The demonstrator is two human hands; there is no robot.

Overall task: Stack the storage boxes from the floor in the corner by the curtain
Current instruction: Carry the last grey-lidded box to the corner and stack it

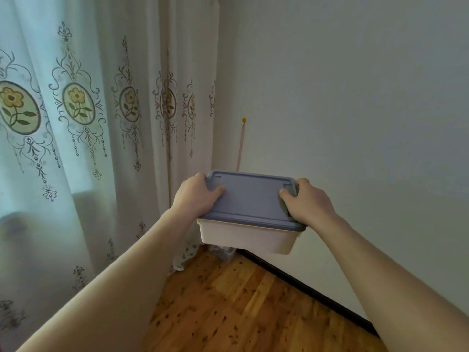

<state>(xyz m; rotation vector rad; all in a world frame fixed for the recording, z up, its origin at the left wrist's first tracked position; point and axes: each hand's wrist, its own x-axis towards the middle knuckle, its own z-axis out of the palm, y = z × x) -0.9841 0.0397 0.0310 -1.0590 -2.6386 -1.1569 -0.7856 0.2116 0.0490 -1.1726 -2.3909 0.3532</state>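
Note:
A white storage box [247,238] with a blue-grey lid [250,199] is held in the air in front of the room corner. My left hand [194,195] grips its left end, thumb on the lid. My right hand [305,201] grips its right end the same way. Below the box, in the corner on the floor, part of another clear box [224,252] shows, mostly hidden by the one I carry.
A flowered sheer curtain [101,123] hangs on the left down to the wooden floor [241,306]. A white wall [355,110] with a dark skirting board [304,285] runs on the right. A thin stick with a yellow tip [241,146] leans in the corner.

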